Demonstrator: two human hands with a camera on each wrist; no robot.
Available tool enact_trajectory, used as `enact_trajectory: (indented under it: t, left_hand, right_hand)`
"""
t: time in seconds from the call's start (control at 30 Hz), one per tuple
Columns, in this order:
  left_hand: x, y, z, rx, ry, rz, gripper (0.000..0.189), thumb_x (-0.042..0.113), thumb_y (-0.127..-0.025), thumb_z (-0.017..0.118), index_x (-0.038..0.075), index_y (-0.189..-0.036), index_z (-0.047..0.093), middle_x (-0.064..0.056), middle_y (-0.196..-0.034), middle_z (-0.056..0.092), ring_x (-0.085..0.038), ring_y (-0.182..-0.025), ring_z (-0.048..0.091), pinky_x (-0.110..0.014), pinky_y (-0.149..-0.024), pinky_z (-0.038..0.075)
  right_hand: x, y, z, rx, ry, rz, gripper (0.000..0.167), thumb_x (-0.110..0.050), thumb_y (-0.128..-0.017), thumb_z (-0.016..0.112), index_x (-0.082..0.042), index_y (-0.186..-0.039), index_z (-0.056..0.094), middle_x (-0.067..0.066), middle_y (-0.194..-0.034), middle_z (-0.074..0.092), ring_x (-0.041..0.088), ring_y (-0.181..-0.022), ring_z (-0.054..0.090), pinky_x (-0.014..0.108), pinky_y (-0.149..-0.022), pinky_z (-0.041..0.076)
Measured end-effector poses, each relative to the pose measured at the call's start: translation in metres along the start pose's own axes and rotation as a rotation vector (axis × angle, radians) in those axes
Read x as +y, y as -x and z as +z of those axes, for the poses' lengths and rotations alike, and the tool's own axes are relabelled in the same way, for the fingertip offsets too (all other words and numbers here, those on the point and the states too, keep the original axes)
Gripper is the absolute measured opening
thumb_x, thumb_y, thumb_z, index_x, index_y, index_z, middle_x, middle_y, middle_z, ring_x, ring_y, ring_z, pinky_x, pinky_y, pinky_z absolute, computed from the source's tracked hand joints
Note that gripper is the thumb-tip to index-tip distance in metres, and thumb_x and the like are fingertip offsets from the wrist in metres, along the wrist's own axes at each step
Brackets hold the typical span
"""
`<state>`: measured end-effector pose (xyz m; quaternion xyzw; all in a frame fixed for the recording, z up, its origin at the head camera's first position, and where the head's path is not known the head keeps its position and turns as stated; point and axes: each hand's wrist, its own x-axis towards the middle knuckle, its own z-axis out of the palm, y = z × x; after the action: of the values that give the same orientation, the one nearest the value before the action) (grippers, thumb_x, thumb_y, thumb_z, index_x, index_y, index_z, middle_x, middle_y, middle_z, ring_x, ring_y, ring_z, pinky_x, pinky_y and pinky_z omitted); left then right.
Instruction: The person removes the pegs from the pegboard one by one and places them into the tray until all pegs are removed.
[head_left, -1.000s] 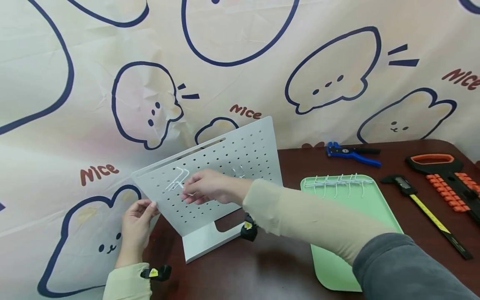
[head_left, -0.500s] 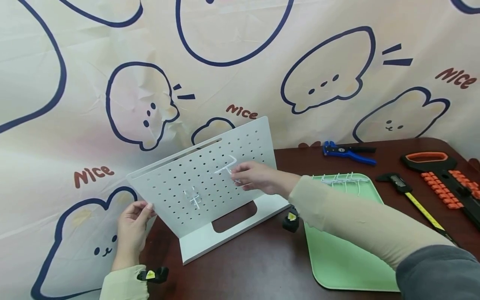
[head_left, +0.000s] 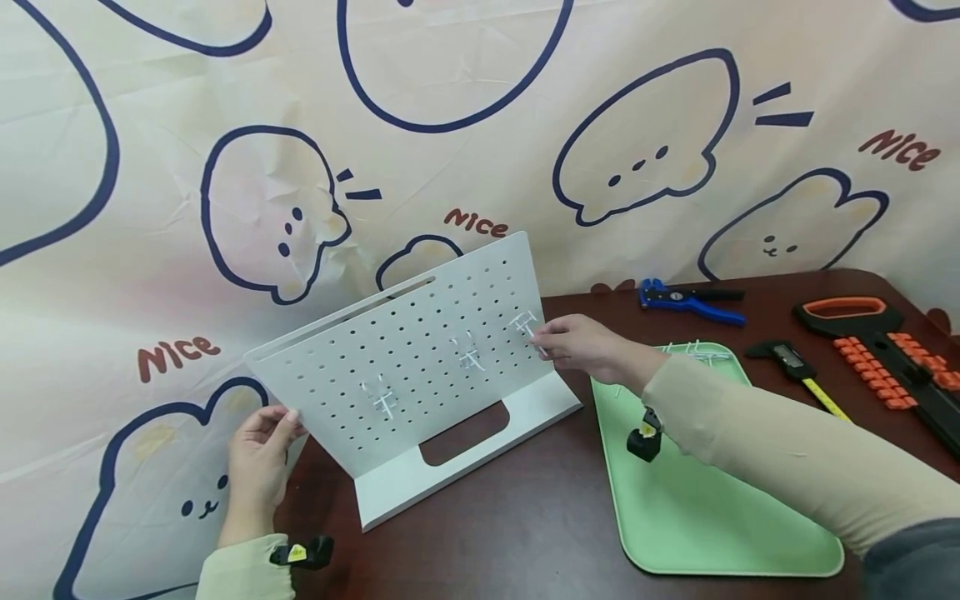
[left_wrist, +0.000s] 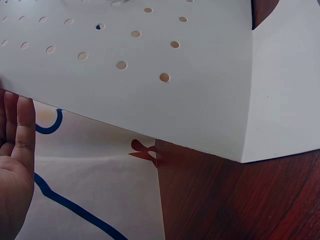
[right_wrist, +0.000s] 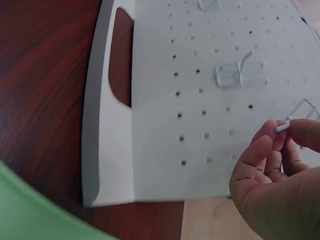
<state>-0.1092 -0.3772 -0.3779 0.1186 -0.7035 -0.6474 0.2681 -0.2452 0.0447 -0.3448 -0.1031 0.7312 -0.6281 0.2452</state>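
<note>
A white pegboard with a folded foot stands tilted on the table. My left hand pinches its left edge, thumb on the front; in the left wrist view, fingers reach behind that edge. My right hand pinches the stem of a white wire pegboard hook in front of the board's right side. In the right wrist view the white stem end shows between thumb and fingers. Two similar hooks sit on the board, one at the lower left and one in the middle.
Right of the board, a green tray holds several white wire hooks at its far end, partly behind the right forearm. Blue-handled wire strippers, a digital caliper and a black-and-orange tool rack lie farther right. A printed cloth hangs behind.
My right hand has carried its hook from the board's left side across to the right side. The lower-left hook and then the middle hook have come into full view. The left hand keeps its hold.
</note>
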Motion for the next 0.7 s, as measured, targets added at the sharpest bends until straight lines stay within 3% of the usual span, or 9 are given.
enact_trajectory:
  t: [0.13, 0.27, 0.5, 0.7]
  left_hand:
    - [0.000, 0.000, 0.000, 0.003, 0.000, -0.002, 0.008, 0.004, -0.100, 0.067, -0.004, -0.099, 0.066, 0.001, -0.088, 0.068, -0.010, -0.079, 0.065, -0.016, -0.075, 0.055]
    - [-0.001, 0.000, -0.001, 0.001, -0.008, -0.008, 0.012, 0.007, -0.100, 0.068, -0.005, -0.101, 0.065, 0.002, -0.089, 0.068, -0.009, -0.080, 0.065, -0.015, -0.076, 0.055]
    - [-0.001, -0.001, -0.002, 0.005, -0.020, -0.005, 0.007, 0.003, -0.101, 0.065, -0.004, -0.099, 0.066, 0.001, -0.087, 0.067, -0.010, -0.078, 0.064, -0.015, -0.075, 0.054]
    - [-0.002, -0.001, -0.001, 0.000, -0.001, -0.001, 0.008, 0.003, -0.100, 0.066, -0.004, -0.098, 0.066, 0.001, -0.086, 0.067, -0.010, -0.077, 0.064, -0.016, -0.075, 0.054]
  right_hand:
    - [0.009, 0.004, -0.015, 0.024, 0.031, 0.005, 0.032, -0.013, -0.109, 0.054, 0.012, -0.128, 0.057, 0.011, -0.105, 0.065, 0.023, -0.103, 0.064, 0.050, -0.108, 0.045]
    - [0.019, 0.009, -0.030, 0.044, 0.058, 0.016, 0.032, -0.015, -0.109, 0.053, 0.009, -0.129, 0.059, 0.008, -0.106, 0.066, 0.021, -0.103, 0.063, 0.048, -0.107, 0.046]
    - [0.035, 0.021, -0.052, 0.088, 0.057, 0.065, 0.039, -0.020, -0.110, 0.054, 0.008, -0.137, 0.055, 0.007, -0.113, 0.067, 0.021, -0.106, 0.063, 0.038, -0.097, 0.052]
    - [0.050, 0.033, -0.065, 0.091, 0.006, 0.101, 0.041, -0.016, -0.111, 0.050, 0.012, -0.140, 0.049, 0.008, -0.111, 0.067, 0.015, -0.096, 0.062, 0.027, -0.080, 0.053]
